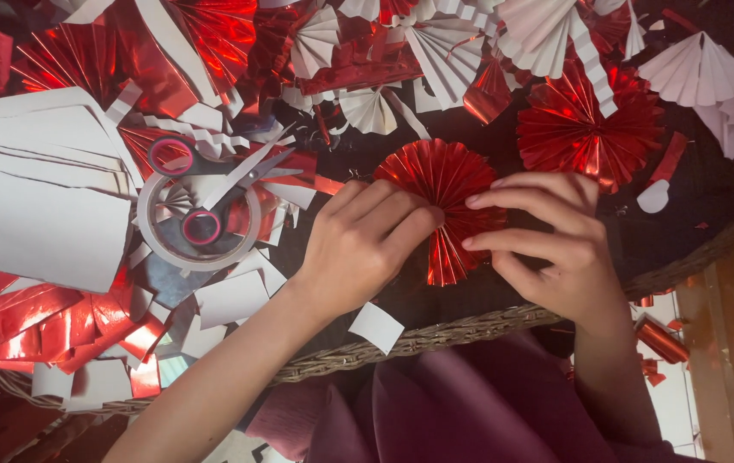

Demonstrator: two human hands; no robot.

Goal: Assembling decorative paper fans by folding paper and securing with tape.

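Here, two bare hands meet over a shiny red pleated foil paper fan [440, 201], round at the top and open like a wedge at the bottom. It lies on a dark cloth [684, 240] near the middle of the view, inside a big woven wicker tray [436, 336].

The left hand [358, 249] comes in from 7 o'clock. Its fingers are curled down, and the fingertips press on the fan's left side. The right hand [556, 244] comes in from 5 o'clock. Its fingers are stretched out flat and point to 9 o'clock, and the fingertips pinch the fan's right folds. Both hands are touching the fan, and their fingertips nearly meet.

At 9 o'clock from the fan sits a white ring of sticky tape [200, 225]. A pair of scissors with pink handle loops [204, 193] lies across it. Further out at 9 o'clock is a stack of white paper sheets [37, 193].

At 2 o'clock from the fan lies a second round red foil rosette [590, 129], near but apart. White folded paper fans [697, 69] lie at 1 o'clock, along the top edge. A small white paper square [376, 327] rests at 6 o'clock, just below the left hand. Red foil scraps [50, 321] pile up at 8 o'clock.
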